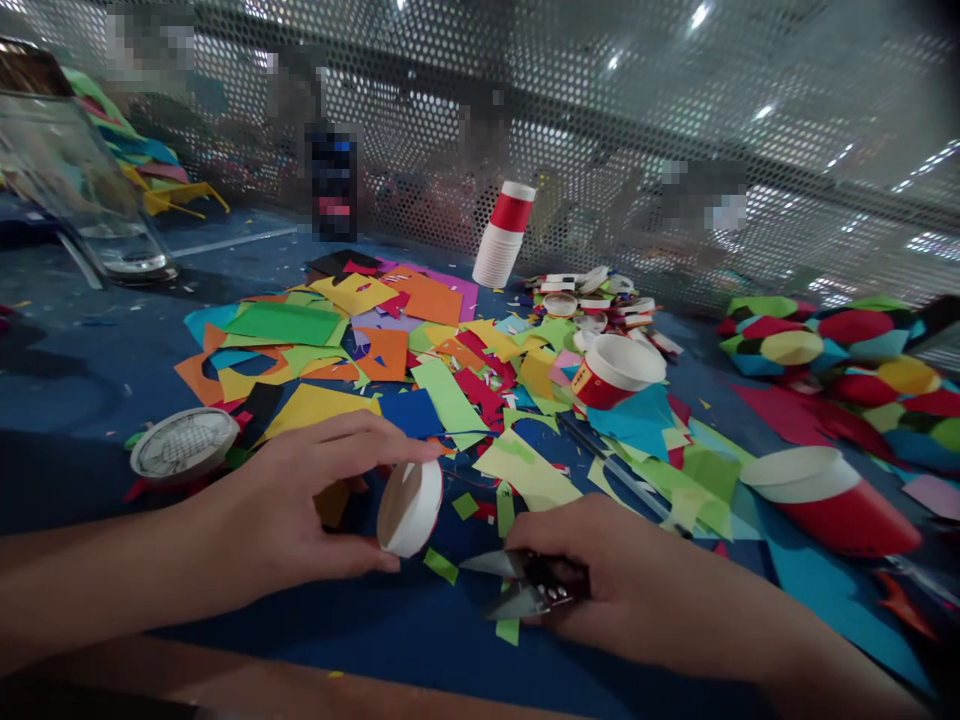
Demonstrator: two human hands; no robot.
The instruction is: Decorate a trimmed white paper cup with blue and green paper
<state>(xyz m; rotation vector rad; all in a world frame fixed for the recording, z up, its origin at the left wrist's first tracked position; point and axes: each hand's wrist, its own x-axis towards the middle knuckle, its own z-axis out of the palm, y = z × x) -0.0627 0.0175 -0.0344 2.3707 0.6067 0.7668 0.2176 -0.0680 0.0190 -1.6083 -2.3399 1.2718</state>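
Left hand (289,500): clamped on the cup base (412,510), fingers at the upper rim, thumb at the lower. Cup base: on edge and tilted, between the two hands, above the near part of the blue table (322,640). Right hand (622,570): closed around the snips (547,580). Blades (484,564): apart, tips directed toward the cup base, near it but not touching.

Judged from grip and tool, the step in hand is trimming the cup base. Recommended practice:

1. Grip the rim firmly but lightly; thin card is likely to buckle under pressure.
2. Present the edge to be cut toward the blades. Thumb and fingertips sit at the rim, so confirm that they are clear of the cutting line before closing.
3. Make short cuts and rotate the cup base with the left hand, rather than twisting the right wrist.
4. Clear the green scrap (440,566) near the blade tips; loose paper could catch in the cut.
5. Work clear of the paper pile (390,350) and the upright cup (622,365) beyond.

Whether the rim already carries a cut cannot be told from this angle.
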